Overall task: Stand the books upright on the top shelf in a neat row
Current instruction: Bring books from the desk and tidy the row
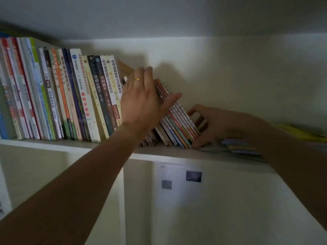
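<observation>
A long row of upright books (53, 96) fills the left part of the top shelf (113, 147). To its right a bundle of thin, colourful books (178, 119) leans to the left. My left hand (141, 99), wearing a gold ring, lies flat against the upper side of that bundle, fingers spread and thumb across the spines. My right hand (214, 124) grips the bundle's lower right side from behind. A tan book (123, 68) tilts behind my left hand. More thin books (240, 147) lie flat under my right forearm.
A yellow book (300, 133) lies flat at the far right of the shelf. The white back wall of the shelf (230, 76) is bare above the lying books. Below, a sheet with a QR code (178, 181) hangs in the lower compartment.
</observation>
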### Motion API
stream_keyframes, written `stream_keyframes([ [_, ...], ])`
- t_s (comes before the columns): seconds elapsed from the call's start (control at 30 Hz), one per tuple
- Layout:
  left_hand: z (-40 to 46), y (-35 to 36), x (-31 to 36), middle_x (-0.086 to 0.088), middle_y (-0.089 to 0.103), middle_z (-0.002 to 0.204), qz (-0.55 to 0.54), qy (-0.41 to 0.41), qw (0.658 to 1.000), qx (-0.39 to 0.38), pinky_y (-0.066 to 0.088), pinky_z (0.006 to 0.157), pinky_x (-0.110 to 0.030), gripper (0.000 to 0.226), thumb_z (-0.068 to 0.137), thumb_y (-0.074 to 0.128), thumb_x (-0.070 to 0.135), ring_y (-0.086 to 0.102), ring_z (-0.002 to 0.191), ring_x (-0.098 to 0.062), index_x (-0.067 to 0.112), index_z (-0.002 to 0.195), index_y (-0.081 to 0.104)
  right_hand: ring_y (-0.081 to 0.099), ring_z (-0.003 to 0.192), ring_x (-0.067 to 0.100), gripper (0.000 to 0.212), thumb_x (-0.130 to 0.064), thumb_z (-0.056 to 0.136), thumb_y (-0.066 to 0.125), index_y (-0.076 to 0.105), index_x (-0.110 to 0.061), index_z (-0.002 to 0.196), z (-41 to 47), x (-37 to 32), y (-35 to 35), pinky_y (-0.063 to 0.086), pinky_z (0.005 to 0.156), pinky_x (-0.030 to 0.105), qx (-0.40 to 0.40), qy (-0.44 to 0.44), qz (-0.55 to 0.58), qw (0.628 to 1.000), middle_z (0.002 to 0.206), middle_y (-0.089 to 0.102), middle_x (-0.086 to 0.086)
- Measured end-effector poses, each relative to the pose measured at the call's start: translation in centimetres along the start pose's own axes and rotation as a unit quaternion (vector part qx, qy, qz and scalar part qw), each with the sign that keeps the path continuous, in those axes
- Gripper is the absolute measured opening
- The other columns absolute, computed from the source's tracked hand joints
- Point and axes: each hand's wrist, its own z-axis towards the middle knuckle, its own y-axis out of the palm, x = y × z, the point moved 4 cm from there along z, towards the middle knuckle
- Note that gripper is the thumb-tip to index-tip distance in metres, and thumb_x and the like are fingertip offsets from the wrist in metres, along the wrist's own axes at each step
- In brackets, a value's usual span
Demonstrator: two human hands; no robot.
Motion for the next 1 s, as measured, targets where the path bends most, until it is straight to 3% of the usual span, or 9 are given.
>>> stream_keyframes([
  [0.1, -0.3, -0.4, 0.0, -0.017, 0.047, 0.148, -0.049, -0.019, 0.999, -0.007, 0.043, 0.114, -0.048, 0.104, 0.083, 0.059, 0.082, 0.049, 0.135, -0.033, 0.007, 0.152, 0.037, 0.059, 0.12, 0.015, 0.095, -0.047, 0.069, 0.091, 0.039, -0.034, 0.148, -1.7, 0.1, 1.2, 0.05, 0.103, 0.035, 0.032, -0.009, -0.027, 0.999, 0.136, 0.058, -0.007],
  [0.23, -1.2, -0.6, 0.3, -0.017, 0.037, 0.161, -0.017, -0.014, 1.0, -0.019, 0.022, 0.127, -0.05, 0.112, 0.081, 0.053, 0.087, 0.033, 0.151, -0.035, 0.006, 0.156, 0.032, 0.054, 0.126, 0.016, 0.094, -0.062, 0.069, 0.083, 0.043, -0.031, 0.148, -4.6, 0.9, 0.7, 0.047, 0.104, 0.035, 0.092, 0.014, -0.076, 0.993, 0.143, 0.055, -0.005],
  [0.37, -1.4, -0.8, 0.0, -0.013, 0.042, 0.155, -0.069, -0.024, 0.997, -0.009, 0.022, 0.127, -0.049, 0.116, 0.071, 0.065, 0.086, 0.036, 0.147, -0.031, 0.007, 0.152, 0.039, 0.055, 0.123, 0.019, 0.098, -0.086, 0.062, 0.068, 0.049, -0.033, 0.142, -6.4, 1.7, 1.6, 0.047, 0.099, 0.036, 0.159, 0.078, -0.135, 0.975, 0.138, 0.056, -0.006],
  [0.43, -1.1, -0.5, 0.5, -0.015, 0.04, 0.154, -0.064, -0.03, 0.997, -0.014, 0.015, 0.129, -0.048, 0.12, 0.068, 0.061, 0.091, 0.034, 0.148, -0.033, 0.008, 0.151, 0.038, 0.055, 0.121, 0.023, 0.092, -0.091, 0.063, 0.06, 0.054, -0.035, 0.135, -6.1, 1.4, 2.8, 0.045, 0.093, 0.037, 0.181, 0.099, -0.159, 0.965, 0.131, 0.056, -0.003],
  [0.53, -1.5, 0.5, 2.0, -0.027, 0.03, 0.159, -0.027, -0.041, 0.999, -0.012, 0.003, 0.127, -0.053, 0.125, 0.062, 0.055, 0.094, 0.021, 0.153, -0.044, 0.011, 0.153, 0.037, 0.054, 0.119, 0.028, 0.068, -0.085, 0.069, 0.061, 0.064, -0.04, 0.12, -5.3, 0.7, 3.5, 0.042, 0.093, 0.04, 0.221, 0.119, -0.189, 0.949, 0.123, 0.063, -0.002],
  [0.63, -1.4, 1.1, 2.7, -0.033, 0.03, 0.156, -0.008, -0.039, 0.999, -0.011, 0.004, 0.125, -0.059, 0.119, 0.058, 0.054, 0.086, 0.023, 0.151, -0.048, 0.01, 0.149, 0.042, 0.052, 0.12, 0.027, 0.058, -0.076, 0.07, 0.066, 0.067, -0.04, 0.115, -5.0, 0.7, 3.4, 0.041, 0.094, 0.039, 0.218, 0.131, -0.185, 0.949, 0.122, 0.065, -0.004],
  [0.93, -0.6, 1.4, 2.2, -0.029, 0.032, 0.152, -0.011, -0.036, 0.999, -0.031, 0.005, 0.125, -0.06, 0.112, 0.056, 0.05, 0.084, 0.024, 0.15, -0.045, 0.009, 0.139, 0.046, 0.066, 0.097, 0.022, 0.033, -0.061, 0.072, 0.072, 0.078, -0.036, 0.093, -8.6, 4.3, 1.7, 0.041, 0.081, 0.03, 0.251, 0.175, -0.186, 0.934, 0.102, 0.074, -0.007],
  [1.0, -0.6, 1.3, 2.1, -0.027, 0.034, 0.151, -0.035, -0.054, 0.997, -0.038, 0.009, 0.126, -0.061, 0.107, 0.055, 0.055, 0.081, 0.023, 0.149, -0.048, 0.013, 0.137, 0.047, 0.066, 0.105, 0.02, 0.032, -0.058, 0.077, 0.071, 0.078, -0.036, 0.099, -9.4, 5.3, 1.4, 0.042, 0.092, 0.031, 0.243, 0.137, -0.179, 0.943, 0.109, 0.074, -0.009],
])
